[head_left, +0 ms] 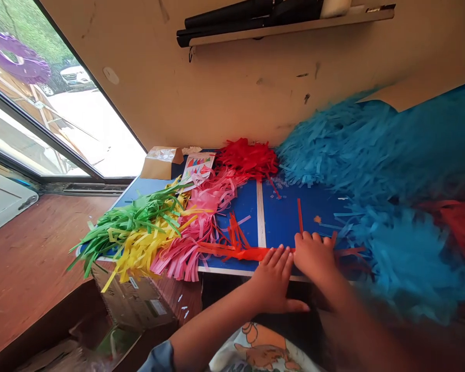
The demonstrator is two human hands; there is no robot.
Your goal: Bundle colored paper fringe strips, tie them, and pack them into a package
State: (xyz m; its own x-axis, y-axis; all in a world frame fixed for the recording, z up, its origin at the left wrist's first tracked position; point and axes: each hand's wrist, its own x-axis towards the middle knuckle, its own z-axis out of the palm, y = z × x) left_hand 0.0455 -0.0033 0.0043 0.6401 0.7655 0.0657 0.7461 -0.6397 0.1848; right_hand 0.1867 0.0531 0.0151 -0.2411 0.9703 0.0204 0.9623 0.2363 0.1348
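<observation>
My left hand [274, 279] lies flat with its fingers stretched out at the front edge of the blue table [282, 219]. Its fingertips press on a bundle of red paper strips [240, 250]. My right hand [313, 253] sits just to the right, fingers curled down onto the same red strips, one of which [299, 214] runs away toward the back. Whether the right hand grips anything is hidden under the fingers.
Piles of cut paper strips cover the table: green [132, 222], yellow [147, 248], pink [201, 217], red [248, 157] and a large blue heap [372, 155] at the right. A cardboard box [160, 161] stands at the back left. A window is at the left.
</observation>
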